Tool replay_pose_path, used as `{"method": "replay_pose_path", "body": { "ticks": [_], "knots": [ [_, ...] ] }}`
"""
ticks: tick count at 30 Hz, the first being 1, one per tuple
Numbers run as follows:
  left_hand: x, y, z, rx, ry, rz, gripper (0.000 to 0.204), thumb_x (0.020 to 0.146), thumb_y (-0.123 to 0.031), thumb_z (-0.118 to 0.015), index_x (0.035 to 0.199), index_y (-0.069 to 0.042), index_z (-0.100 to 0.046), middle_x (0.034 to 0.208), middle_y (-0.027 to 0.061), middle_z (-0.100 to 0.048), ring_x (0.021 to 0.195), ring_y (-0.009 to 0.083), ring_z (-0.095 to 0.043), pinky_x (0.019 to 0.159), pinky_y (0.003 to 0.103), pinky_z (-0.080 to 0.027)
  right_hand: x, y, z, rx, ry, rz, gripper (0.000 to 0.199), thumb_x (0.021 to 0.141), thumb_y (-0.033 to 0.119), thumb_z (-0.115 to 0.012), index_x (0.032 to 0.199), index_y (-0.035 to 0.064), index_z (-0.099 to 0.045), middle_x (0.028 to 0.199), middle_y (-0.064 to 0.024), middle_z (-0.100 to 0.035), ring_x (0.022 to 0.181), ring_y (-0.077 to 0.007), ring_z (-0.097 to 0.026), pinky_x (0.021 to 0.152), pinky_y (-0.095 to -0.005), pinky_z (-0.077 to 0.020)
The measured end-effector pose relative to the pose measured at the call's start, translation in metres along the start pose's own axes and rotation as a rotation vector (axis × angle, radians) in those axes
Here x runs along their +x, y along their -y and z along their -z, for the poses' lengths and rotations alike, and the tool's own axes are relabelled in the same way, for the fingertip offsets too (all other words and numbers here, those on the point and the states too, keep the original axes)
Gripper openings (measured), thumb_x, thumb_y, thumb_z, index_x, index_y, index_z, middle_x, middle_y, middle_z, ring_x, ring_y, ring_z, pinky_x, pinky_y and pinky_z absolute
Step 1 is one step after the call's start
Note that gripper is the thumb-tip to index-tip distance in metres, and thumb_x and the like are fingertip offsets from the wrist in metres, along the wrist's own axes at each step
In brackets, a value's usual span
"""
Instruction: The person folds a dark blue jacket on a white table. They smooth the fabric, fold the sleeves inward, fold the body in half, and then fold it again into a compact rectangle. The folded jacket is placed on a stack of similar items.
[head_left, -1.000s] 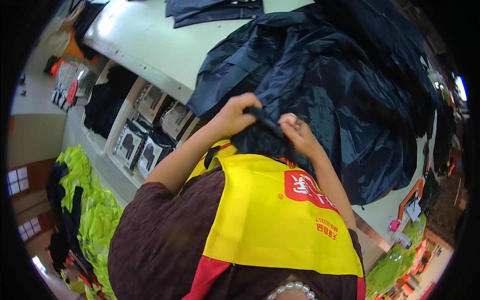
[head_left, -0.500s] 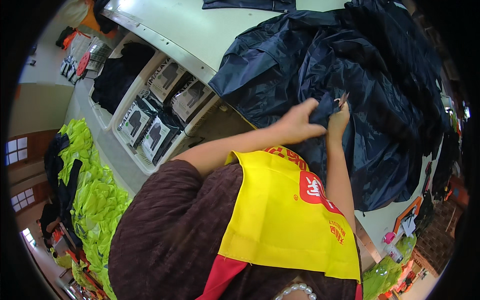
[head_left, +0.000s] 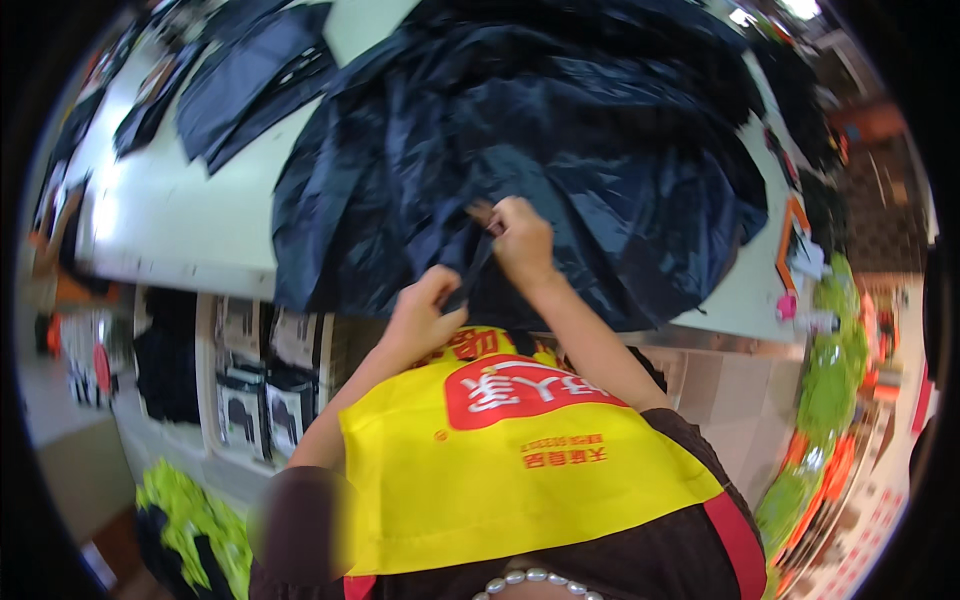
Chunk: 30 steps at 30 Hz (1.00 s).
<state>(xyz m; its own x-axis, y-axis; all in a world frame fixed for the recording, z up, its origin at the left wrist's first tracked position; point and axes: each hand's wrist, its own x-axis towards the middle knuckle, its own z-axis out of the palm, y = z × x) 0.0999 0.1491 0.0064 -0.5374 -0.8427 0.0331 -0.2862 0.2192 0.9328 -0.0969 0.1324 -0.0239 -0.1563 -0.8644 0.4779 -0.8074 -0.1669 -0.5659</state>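
Note:
A large heap of shiny navy fabric (head_left: 620,170), which looks like a rain garment, spreads over the table in front of me. My left hand (head_left: 422,312) is closed on a fold of it near the table's front edge. Just ahead and to the right, my right hand (head_left: 523,245) is wrapped round a small pair of thread snips (head_left: 483,213), their pointed tips over the cloth. A narrow strip of the fabric runs between the two hands. The snips are blurred, and their blades' position is hard to make out.
Folded dark garments (head_left: 255,85) lie on the white table (head_left: 175,215) to the left. Below its edge, a white crate (head_left: 210,400) holds bagged packages. Neon-yellow clothing (head_left: 200,515) is piled at lower left. An orange frame (head_left: 790,240) and a pink item (head_left: 787,306) lie at right.
My view has turned, so the fabric and table edge now lie straight across. My left hand, its fingers apart before, has closed on the cloth. The right hand keeps the snips.

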Motion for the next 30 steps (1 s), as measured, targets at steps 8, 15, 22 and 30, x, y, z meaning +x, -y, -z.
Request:
{"method": "replay_pose_path", "body": {
  "ticks": [8,15,22,30],
  "knots": [
    [0.029,0.214,0.35,-0.716,-0.915,0.18,0.042,0.086,-0.025,-0.054,0.121,-0.002,-0.052,0.117,0.0195,-0.057,0.102,0.0269,-0.059,0.088,0.041,-0.05,-0.048,-0.001,0.123,0.279,0.095,-0.423,0.029,0.079,0.027,-0.07,0.078,0.002,-0.055,0.075,-0.0114,-0.061,0.068,-0.0211,-0.059,0.062,-0.0297,-0.0463],
    [0.097,0.036,0.119,0.25,-0.644,-0.196,0.03,0.082,-0.01,-0.061,0.111,-0.004,-0.057,0.11,0.0102,-0.058,0.1,0.0208,-0.054,0.09,0.03,-0.042,-0.142,-0.226,0.24,-0.561,-0.665,-0.911,0.041,0.078,0.032,-0.067,0.102,-0.0011,-0.059,0.089,-0.0201,-0.065,0.085,-0.0362,-0.063,0.072,-0.0424,-0.0483],
    [0.082,-0.029,-0.148,0.598,0.453,-0.697,0.065,0.07,-0.035,-0.073,0.124,-0.007,-0.051,0.13,0.0168,-0.047,0.128,0.0342,-0.037,0.105,0.051,-0.026,-0.133,-0.151,0.093,0.023,-0.167,-0.638,0.034,0.09,0.028,-0.049,0.086,-0.0042,-0.058,0.082,-0.0304,-0.058,0.079,-0.0434,-0.058,0.068,-0.0475,-0.0453],
    [0.075,0.025,-0.118,0.681,0.418,-0.64,0.045,0.066,-0.022,-0.07,0.108,-0.008,-0.06,0.113,0.012,-0.055,0.112,0.0295,-0.048,0.096,0.042,-0.036,-0.174,-0.172,0.203,0.409,-0.592,-1.182,0.034,0.092,0.037,-0.05,0.086,0.0066,-0.064,0.057,-0.0001,-0.049,0.053,-0.0125,-0.051,0.048,-0.0293,-0.0412]
  ]
}}
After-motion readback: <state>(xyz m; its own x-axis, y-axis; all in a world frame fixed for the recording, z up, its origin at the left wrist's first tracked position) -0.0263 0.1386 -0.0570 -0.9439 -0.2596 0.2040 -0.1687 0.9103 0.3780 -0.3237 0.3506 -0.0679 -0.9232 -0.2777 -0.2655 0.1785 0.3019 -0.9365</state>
